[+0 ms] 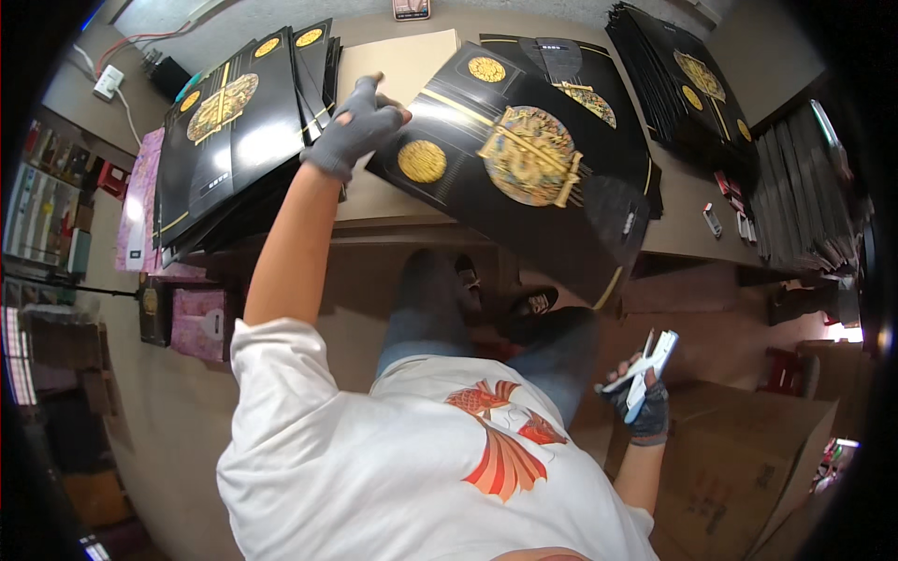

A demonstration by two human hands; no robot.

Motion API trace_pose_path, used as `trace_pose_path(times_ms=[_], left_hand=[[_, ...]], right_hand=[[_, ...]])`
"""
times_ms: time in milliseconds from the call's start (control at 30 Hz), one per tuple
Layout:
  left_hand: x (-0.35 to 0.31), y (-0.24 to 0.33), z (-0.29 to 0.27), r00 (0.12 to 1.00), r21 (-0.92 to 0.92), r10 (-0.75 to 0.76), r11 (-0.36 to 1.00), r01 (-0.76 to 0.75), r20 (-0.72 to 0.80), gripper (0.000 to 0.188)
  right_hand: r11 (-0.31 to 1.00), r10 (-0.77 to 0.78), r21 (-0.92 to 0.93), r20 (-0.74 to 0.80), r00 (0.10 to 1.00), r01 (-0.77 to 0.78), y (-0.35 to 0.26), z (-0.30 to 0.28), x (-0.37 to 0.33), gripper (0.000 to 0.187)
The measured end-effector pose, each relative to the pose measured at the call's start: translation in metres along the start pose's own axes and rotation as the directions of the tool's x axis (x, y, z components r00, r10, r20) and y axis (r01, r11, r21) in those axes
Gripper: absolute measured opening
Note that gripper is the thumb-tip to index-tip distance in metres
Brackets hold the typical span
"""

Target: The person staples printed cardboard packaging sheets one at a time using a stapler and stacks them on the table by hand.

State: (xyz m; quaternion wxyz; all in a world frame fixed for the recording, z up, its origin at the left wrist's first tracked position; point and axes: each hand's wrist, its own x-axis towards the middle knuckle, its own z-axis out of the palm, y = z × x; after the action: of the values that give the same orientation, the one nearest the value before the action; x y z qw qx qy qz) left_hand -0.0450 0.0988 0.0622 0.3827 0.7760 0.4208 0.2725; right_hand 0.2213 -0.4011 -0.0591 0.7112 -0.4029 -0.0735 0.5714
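Observation:
My left hand (pixel 360 129), in a grey fingertip-less glove, reaches over the table with its fingers stretched and apart. It overlaps the left edge of a black printed cardboard piece (pixel 449 140) with gold round patterns; whether the fingertips touch it I cannot tell. That piece lies slantwise over another black printed piece (pixel 617 89), its lower corner sticking out past the table's front edge. Low at the right, my right hand (pixel 645 411), in a dark glove, is closed round a white and light-blue hand stapler (pixel 652 369), well apart from the cardboard.
Stacks of black printed pieces stand at the left (pixel 248 145) and far right (pixel 678 84). A tan sheet (pixel 402 61) lies at the back. Small staple boxes (pixel 713 221) sit near the right front edge. A large carton (pixel 739 458) stands beside my right arm.

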Motion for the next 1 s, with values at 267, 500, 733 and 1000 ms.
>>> trace_pose_path(times_ms=[267, 500, 733, 1000], left_hand=[[-0.096, 0.058, 0.052, 0.680, -0.176, 0.046, 0.977, 0.123, 0.732, 0.034], [-0.194, 0.034, 0.218, 0.701, -0.564, 0.064, 0.647, 0.513, 0.710, 0.040], [-0.181, 0.022, 0.213, 0.682, -0.446, -0.269, 0.586, 0.677, 0.680, 0.038], [-0.183, 0.032, 0.188, 0.659, -0.358, -0.327, 0.636, 0.684, 0.678, 0.040]], right_hand=[[0.937, 0.076, -0.337, -0.064, 0.995, -0.093, 0.004, 0.023, 0.000, 0.045], [0.584, 0.064, -0.795, -0.155, 0.986, -0.163, -0.026, 0.036, 0.020, 0.048], [0.537, 0.157, -0.832, -0.063, 0.985, -0.139, -0.017, 0.068, 0.044, 0.050], [0.286, 0.190, -0.957, 0.010, 0.982, -0.046, 0.003, 0.102, 0.061, 0.048]])
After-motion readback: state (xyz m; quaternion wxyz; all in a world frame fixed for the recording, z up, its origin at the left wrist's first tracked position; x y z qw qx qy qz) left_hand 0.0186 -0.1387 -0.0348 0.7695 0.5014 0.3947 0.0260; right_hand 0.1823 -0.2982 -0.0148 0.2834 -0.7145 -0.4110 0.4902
